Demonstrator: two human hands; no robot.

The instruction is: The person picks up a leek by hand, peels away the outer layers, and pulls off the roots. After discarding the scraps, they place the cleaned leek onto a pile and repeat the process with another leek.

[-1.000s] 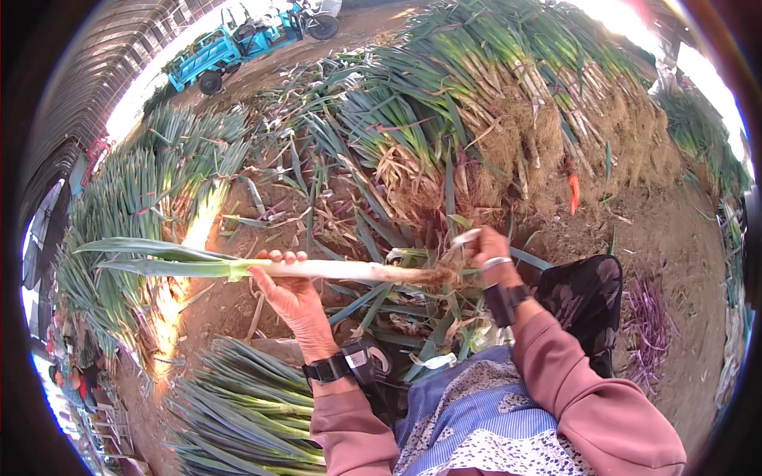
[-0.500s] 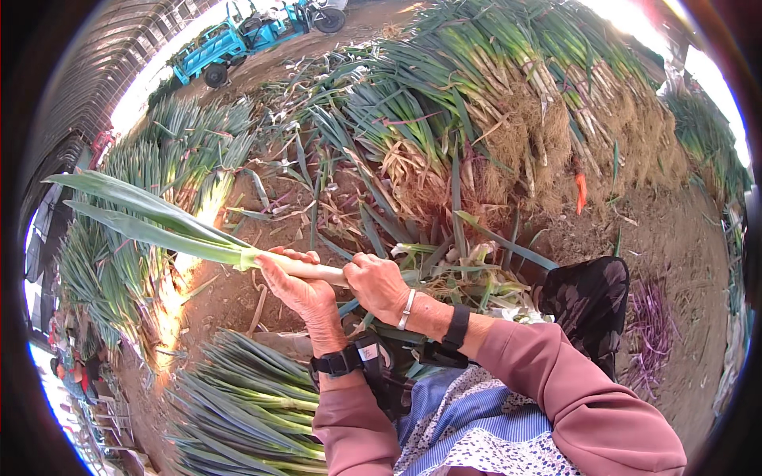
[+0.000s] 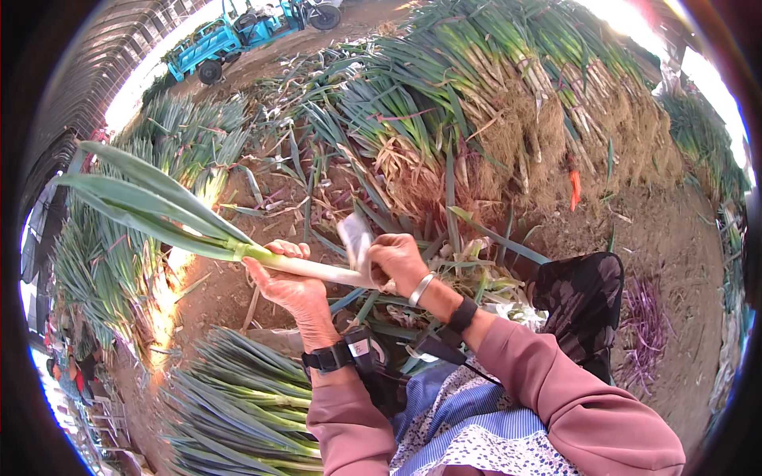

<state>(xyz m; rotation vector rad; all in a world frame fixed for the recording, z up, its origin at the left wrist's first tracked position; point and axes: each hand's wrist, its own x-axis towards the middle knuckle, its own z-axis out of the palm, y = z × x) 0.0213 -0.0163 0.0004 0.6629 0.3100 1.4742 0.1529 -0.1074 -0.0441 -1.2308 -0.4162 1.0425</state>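
One long leek [image 3: 333, 273] lies slanted across the middle, its green leaves to the upper left and its clean white shaft to the right. My left hand [image 3: 295, 287] is closed round the shaft just below the leaves, palm up. Near the root end, the fingers of my right hand [image 3: 402, 263] are pinched together. A pale, blurred strip [image 3: 355, 238], which looks like leek skin, stands up from them. Those fingers hide the tip of the leek. Under the right hand lie leek trimmings [image 3: 476, 278] in a loose heap.
Trimmed leeks [image 3: 246, 404] lie in a pile at the lower left. Untrimmed leeks with roots [image 3: 508, 103] are heaped at the far side, and more bundles [image 3: 103, 262] stand at left. Purple ties [image 3: 644, 329] lie on the soil at right. A blue three-wheeled cart [image 3: 230, 40] is parked behind.
My right hand has shifted slightly right and up toward the root end, and a pale strip now shows at its fingers. More of the white shaft is exposed; the left hand still holds the leek.
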